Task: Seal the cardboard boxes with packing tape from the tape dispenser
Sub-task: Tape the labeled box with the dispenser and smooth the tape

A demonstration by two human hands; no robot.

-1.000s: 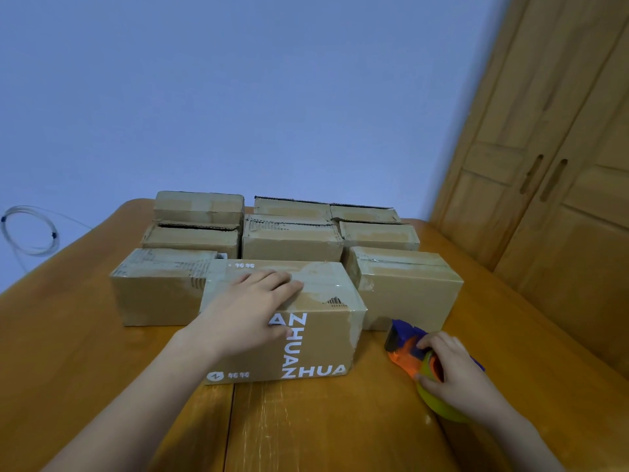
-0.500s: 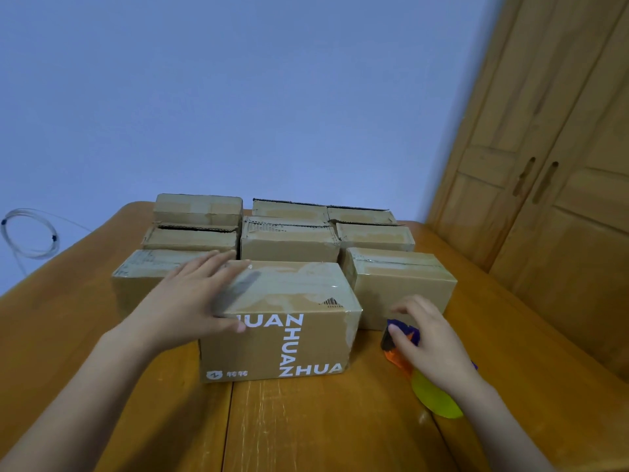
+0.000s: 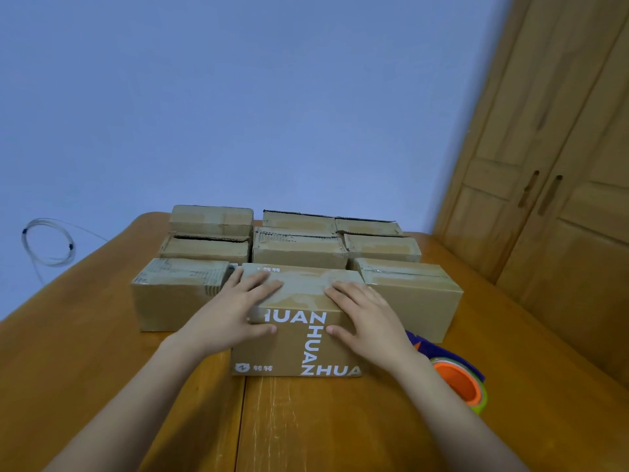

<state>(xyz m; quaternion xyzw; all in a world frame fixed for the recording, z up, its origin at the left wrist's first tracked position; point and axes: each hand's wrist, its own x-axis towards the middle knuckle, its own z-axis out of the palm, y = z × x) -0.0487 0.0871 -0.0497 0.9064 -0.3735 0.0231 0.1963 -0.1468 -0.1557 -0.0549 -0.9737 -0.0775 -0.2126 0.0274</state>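
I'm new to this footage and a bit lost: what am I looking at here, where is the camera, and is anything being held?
No machine here: a person works with bare hands, filmed by a camera worn on their head, looking forward and down. A wooden table carries a cluster of cardboard boxes. The nearest, the printed box, has white lettering. The left hand and right hand both lie on it, fingers on its top, thumbs on its front face. Nothing is lifted. The tape dispenser, orange, blue and yellow-green, lies untouched on the table to the right. A wooden wardrobe stands beyond.
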